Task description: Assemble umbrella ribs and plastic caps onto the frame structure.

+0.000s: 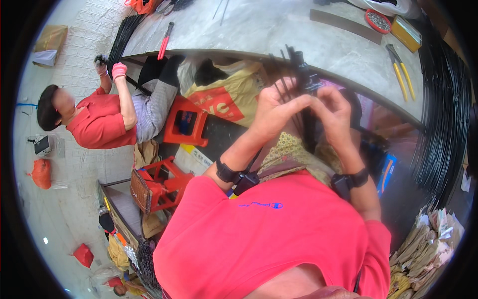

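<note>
Above my lap, in front of the table edge, my left hand (280, 106) is closed round several thin black rods (284, 67) that stick up past its fingers. Beside them stands a thicker black tubular piece (298, 61) with a dark jointed cluster at its base; its exact kind I cannot make out. My right hand (332, 110) is closed in a pinch just right of that cluster, and its thumb meets the left thumb. Whatever sits between the right fingertips is too small to name. Dark lengths hang down between my hands.
On the grey table (239, 35) lie red-handled pliers (165, 42), yellow-handled pliers (400, 72), a red dish of small metal parts (378, 21) and a yellow box (406, 34). Long black rods (440, 114) hang at right. Left, a gloved co-worker (102, 117) sits near red stools (185, 119).
</note>
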The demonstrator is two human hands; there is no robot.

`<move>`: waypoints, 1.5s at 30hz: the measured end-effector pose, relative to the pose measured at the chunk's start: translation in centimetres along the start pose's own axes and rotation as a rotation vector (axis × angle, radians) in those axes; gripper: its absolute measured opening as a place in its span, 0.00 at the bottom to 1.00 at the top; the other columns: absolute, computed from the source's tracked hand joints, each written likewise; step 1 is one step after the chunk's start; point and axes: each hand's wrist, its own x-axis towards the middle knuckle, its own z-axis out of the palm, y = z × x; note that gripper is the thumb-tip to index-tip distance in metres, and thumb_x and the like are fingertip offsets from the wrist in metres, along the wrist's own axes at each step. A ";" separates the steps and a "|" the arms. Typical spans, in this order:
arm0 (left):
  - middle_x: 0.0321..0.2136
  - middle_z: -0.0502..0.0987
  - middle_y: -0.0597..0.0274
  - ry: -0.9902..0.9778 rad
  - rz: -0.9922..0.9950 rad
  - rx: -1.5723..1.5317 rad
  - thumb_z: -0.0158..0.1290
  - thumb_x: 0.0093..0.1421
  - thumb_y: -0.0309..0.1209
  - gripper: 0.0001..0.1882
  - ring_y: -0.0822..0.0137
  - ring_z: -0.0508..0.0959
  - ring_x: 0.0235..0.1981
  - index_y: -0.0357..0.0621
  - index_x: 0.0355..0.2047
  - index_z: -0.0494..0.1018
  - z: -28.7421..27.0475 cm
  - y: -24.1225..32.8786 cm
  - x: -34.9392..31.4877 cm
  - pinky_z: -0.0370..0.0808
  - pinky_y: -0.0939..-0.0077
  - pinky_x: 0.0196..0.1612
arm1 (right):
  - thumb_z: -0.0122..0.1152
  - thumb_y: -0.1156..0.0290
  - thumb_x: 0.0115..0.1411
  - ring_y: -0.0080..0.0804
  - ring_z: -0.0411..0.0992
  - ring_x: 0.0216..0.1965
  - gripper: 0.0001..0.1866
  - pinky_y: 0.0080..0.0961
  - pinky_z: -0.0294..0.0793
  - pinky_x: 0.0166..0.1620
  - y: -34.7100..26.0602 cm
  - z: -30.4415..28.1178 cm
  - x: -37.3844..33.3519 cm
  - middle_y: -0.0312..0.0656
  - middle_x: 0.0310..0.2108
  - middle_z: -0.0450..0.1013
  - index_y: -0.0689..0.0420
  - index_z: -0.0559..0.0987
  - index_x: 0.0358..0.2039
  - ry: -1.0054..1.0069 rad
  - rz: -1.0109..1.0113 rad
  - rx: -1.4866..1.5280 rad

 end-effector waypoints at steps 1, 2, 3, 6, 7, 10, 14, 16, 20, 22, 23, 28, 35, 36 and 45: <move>0.33 0.79 0.69 0.001 0.000 0.001 0.61 0.60 0.26 0.13 0.83 0.73 0.31 0.38 0.45 0.76 -0.2 -0.4 0.0 0.69 0.88 0.31 | 0.65 0.76 0.61 0.12 0.68 0.31 0.06 0.11 0.68 0.34 0.0 0.0 -0.1 0.28 0.31 0.72 0.59 0.75 0.36 0.003 -0.008 -0.002; 0.33 0.79 0.69 0.015 0.063 0.027 0.61 0.60 0.26 0.13 0.82 0.74 0.31 0.38 0.45 0.76 -0.5 -1.3 0.2 0.70 0.87 0.33 | 0.65 0.76 0.61 0.12 0.68 0.31 0.06 0.11 0.68 0.34 0.0 0.1 -0.1 0.28 0.31 0.72 0.59 0.75 0.36 0.003 -0.008 -0.001; 0.34 0.79 0.68 0.029 0.124 0.053 0.61 0.60 0.26 0.13 0.81 0.74 0.32 0.38 0.45 0.76 -0.4 -1.4 0.3 0.71 0.86 0.34 | 0.65 0.76 0.61 0.12 0.68 0.31 0.07 0.12 0.69 0.34 -0.1 0.2 -0.1 0.28 0.31 0.72 0.59 0.75 0.37 0.005 -0.004 -0.001; 0.34 0.80 0.67 0.029 0.037 0.002 0.61 0.60 0.25 0.13 0.79 0.76 0.33 0.36 0.45 0.76 -0.1 -0.5 -0.1 0.73 0.85 0.36 | 0.65 0.77 0.61 0.12 0.69 0.32 0.07 0.12 0.70 0.35 -0.2 0.2 -0.1 0.29 0.31 0.73 0.59 0.75 0.37 0.001 0.007 -0.001; 0.34 0.80 0.67 0.029 0.035 0.003 0.61 0.60 0.25 0.13 0.79 0.76 0.33 0.36 0.45 0.76 0.0 -0.5 -0.1 0.73 0.85 0.36 | 0.65 0.77 0.61 0.13 0.70 0.33 0.07 0.12 0.70 0.35 -0.2 0.2 -0.1 0.29 0.32 0.73 0.59 0.75 0.37 -0.006 0.013 -0.001; 0.36 0.80 0.65 0.045 0.034 -0.038 0.60 0.60 0.22 0.13 0.76 0.78 0.35 0.35 0.45 0.77 0.1 -0.6 -0.1 0.75 0.83 0.38 | 0.65 0.77 0.61 0.13 0.70 0.33 0.07 0.12 0.71 0.36 0.0 0.3 0.0 0.30 0.33 0.74 0.60 0.76 0.37 -0.010 0.020 0.008; 0.37 0.81 0.62 0.076 0.062 -0.038 0.58 0.59 0.19 0.13 0.74 0.79 0.37 0.33 0.45 0.77 -0.2 -0.8 0.1 0.76 0.81 0.41 | 0.65 0.78 0.61 0.13 0.70 0.34 0.06 0.12 0.71 0.37 0.1 0.2 -0.1 0.30 0.34 0.73 0.60 0.76 0.38 -0.028 0.047 0.034; 0.37 0.82 0.61 0.078 0.053 -0.045 0.58 0.59 0.18 0.13 0.74 0.80 0.37 0.33 0.45 0.77 -0.3 -0.8 0.1 0.77 0.80 0.42 | 0.63 0.78 0.62 0.12 0.70 0.35 0.06 0.11 0.70 0.38 -0.1 0.3 -0.2 0.29 0.33 0.73 0.61 0.77 0.38 -0.033 0.052 0.083; 0.37 0.82 0.59 0.101 0.077 -0.081 0.59 0.57 0.17 0.12 0.72 0.81 0.37 0.34 0.42 0.77 -0.7 -1.5 0.2 0.77 0.79 0.42 | 0.63 0.78 0.62 0.11 0.69 0.35 0.05 0.11 0.69 0.37 0.1 0.4 -0.1 0.29 0.33 0.72 0.60 0.76 0.38 -0.043 0.043 0.073; 0.37 0.82 0.58 0.126 0.087 -0.094 0.59 0.57 0.17 0.11 0.72 0.81 0.37 0.35 0.42 0.77 -0.8 -1.6 0.3 0.77 0.79 0.42 | 0.63 0.77 0.63 0.10 0.67 0.33 0.05 0.10 0.67 0.35 0.0 0.5 0.0 0.28 0.32 0.71 0.59 0.75 0.37 -0.042 0.068 0.044; 0.37 0.82 0.58 0.121 0.087 -0.097 0.59 0.57 0.17 0.11 0.71 0.81 0.37 0.35 0.41 0.77 -0.8 -1.6 0.4 0.77 0.78 0.42 | 0.63 0.77 0.63 0.10 0.67 0.33 0.05 0.10 0.67 0.35 0.1 0.5 0.1 0.28 0.32 0.71 0.59 0.75 0.37 -0.043 0.070 0.045; 0.35 0.81 0.58 0.112 0.091 -0.072 0.58 0.57 0.17 0.11 0.72 0.80 0.35 0.33 0.41 0.76 -1.2 -1.5 0.7 0.78 0.78 0.41 | 0.63 0.76 0.63 0.09 0.64 0.30 0.05 0.09 0.64 0.33 0.6 0.9 0.4 0.26 0.30 0.69 0.58 0.74 0.35 -0.030 0.025 0.044; 0.34 0.81 0.60 0.110 0.087 -0.090 0.58 0.57 0.17 0.09 0.73 0.80 0.34 0.34 0.39 0.76 -1.4 -1.9 1.2 0.77 0.79 0.40 | 0.63 0.77 0.63 0.10 0.63 0.30 0.05 0.11 0.63 0.33 0.8 1.3 0.3 0.26 0.30 0.67 0.60 0.74 0.35 0.019 -0.040 -0.085; 0.34 0.81 0.60 0.120 0.096 -0.088 0.58 0.56 0.17 0.09 0.73 0.80 0.34 0.34 0.39 0.77 -1.4 -2.0 1.3 0.77 0.79 0.40 | 0.63 0.77 0.63 0.11 0.63 0.30 0.05 0.11 0.63 0.33 0.7 1.3 0.3 0.26 0.30 0.67 0.60 0.74 0.34 0.024 -0.066 -0.123; 0.35 0.81 0.61 0.079 0.042 -0.104 0.60 0.56 0.18 0.11 0.73 0.80 0.35 0.35 0.40 0.77 -1.6 -2.1 1.5 0.77 0.79 0.41 | 0.62 0.76 0.63 0.11 0.63 0.29 0.06 0.12 0.63 0.32 0.3 1.0 0.4 0.27 0.29 0.67 0.60 0.73 0.34 0.009 -0.083 -0.168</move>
